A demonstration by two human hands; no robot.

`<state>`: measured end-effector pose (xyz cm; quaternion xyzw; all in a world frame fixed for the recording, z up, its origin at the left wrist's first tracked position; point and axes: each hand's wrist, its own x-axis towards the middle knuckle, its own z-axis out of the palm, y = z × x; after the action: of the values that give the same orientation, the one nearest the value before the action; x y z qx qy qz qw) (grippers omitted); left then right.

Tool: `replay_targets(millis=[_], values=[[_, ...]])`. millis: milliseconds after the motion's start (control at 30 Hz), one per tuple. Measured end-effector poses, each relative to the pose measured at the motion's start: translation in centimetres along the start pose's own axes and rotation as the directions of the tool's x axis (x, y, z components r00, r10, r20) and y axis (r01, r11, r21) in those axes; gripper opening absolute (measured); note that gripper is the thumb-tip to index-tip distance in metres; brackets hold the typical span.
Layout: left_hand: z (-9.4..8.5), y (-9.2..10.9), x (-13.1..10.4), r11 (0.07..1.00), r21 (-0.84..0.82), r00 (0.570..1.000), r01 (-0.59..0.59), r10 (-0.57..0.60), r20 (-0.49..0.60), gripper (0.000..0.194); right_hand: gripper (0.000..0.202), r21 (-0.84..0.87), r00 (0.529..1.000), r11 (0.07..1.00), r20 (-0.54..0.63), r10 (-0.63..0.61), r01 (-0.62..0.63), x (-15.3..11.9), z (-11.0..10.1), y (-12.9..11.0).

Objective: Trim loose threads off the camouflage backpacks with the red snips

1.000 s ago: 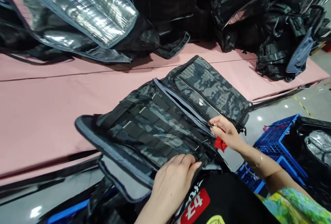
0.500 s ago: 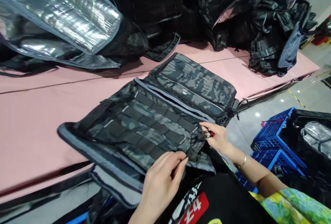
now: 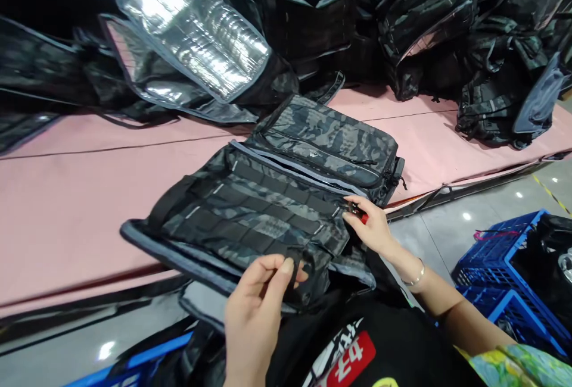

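the camouflage bag (image 3: 268,214) lies mid-frame on the pink table (image 3: 80,208); the 2 hands are apart, left hand (image 3: 257,306) pinching its lower edge, right hand (image 3: 374,233) curled round a small red-and-dark tool (image 3: 364,218), centre-right.

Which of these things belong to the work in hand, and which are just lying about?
In use:
- camouflage bag, its edge in the left hand's grip
- small red-and-black object in the right hand; too small to identify
- pink table under the bag

Lying about, untouched:
- silver-lined bag behind
- blue crates, right
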<state>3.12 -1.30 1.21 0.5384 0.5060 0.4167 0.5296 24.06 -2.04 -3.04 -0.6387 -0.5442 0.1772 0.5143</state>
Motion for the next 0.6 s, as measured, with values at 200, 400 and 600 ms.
replay_targets(millis=[200,400,600], values=[[0.1,0.2,0.3,0.99,-0.134,0.997,0.052,-0.06,-0.058,0.031,0.02,0.086,0.993,0.992,0.069,-0.096,0.09,-3.8,-1.2,-3.1],[0.6,0.1,-0.3,0.996,-0.088,0.997,0.02,-0.027,-0.072,0.028,0.021,0.09,0.937,0.938,0.073,-0.342,0.336,-3.6,-0.5,-5.2],[0.6,0.0,-0.6,0.994,-0.105,0.998,0.009,-0.015,-0.059,0.027,0.018,0.023,0.903,0.906,0.066,-0.424,0.423,-3.2,0.3,-5.4]])
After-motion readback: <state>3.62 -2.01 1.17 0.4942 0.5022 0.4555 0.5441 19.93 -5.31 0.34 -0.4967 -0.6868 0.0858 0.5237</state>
